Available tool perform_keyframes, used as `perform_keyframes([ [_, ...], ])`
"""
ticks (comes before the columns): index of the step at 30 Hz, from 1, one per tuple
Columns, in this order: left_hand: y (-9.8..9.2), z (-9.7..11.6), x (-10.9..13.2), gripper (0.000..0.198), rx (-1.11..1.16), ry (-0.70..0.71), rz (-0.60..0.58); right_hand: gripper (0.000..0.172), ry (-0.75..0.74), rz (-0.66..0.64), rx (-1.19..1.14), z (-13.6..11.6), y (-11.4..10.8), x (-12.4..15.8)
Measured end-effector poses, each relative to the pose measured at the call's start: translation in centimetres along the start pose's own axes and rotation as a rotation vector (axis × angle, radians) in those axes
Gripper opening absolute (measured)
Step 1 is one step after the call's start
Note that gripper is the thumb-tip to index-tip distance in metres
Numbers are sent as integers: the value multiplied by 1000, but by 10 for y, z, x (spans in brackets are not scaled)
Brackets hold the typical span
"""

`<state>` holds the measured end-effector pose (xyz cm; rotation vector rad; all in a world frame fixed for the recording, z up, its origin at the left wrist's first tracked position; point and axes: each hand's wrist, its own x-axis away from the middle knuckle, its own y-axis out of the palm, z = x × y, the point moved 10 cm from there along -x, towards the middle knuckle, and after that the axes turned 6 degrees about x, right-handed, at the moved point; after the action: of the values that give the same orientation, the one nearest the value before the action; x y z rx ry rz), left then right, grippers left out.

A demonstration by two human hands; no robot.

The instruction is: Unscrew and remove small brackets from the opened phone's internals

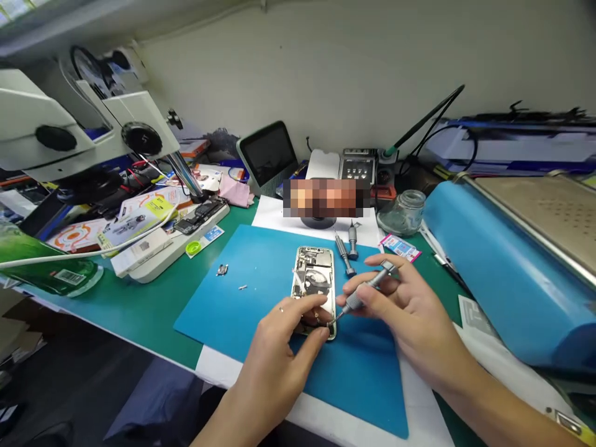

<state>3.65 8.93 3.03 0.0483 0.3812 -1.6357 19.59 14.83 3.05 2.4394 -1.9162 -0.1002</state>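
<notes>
An opened phone (321, 279) lies on the blue mat (223, 323), its inner parts showing. My left hand (284, 347) rests over the phone's lower left, thumb and index finger curved around its lower end, with a gap between them. Whether a small part sits at those fingertips cannot be made out. My right hand (400, 298) grips a grey screwdriver (356, 300), whose tip touches the phone's lower right corner. Above the phone stand or lie two more grey screwdrivers (343, 253). Small metal parts (222, 270) are on the mat's left side.
A microscope (144, 130) leans in from the left over boxes and a green bottle (51, 261). Behind the mat are a small screen (267, 155), a glass jar (410, 211) and a soldering station (358, 167). A blue roll (493, 273) lies right.
</notes>
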Motion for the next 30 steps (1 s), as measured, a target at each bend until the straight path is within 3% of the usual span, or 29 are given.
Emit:
perform_keyframes([
  [9, 0, 5, -1, 35, -27, 59, 29, 46, 35, -4, -16, 1, 1, -1],
  [30, 0, 7, 4, 40, -88, 96, 29, 43, 41, -35, 7, 2, 5, -1],
])
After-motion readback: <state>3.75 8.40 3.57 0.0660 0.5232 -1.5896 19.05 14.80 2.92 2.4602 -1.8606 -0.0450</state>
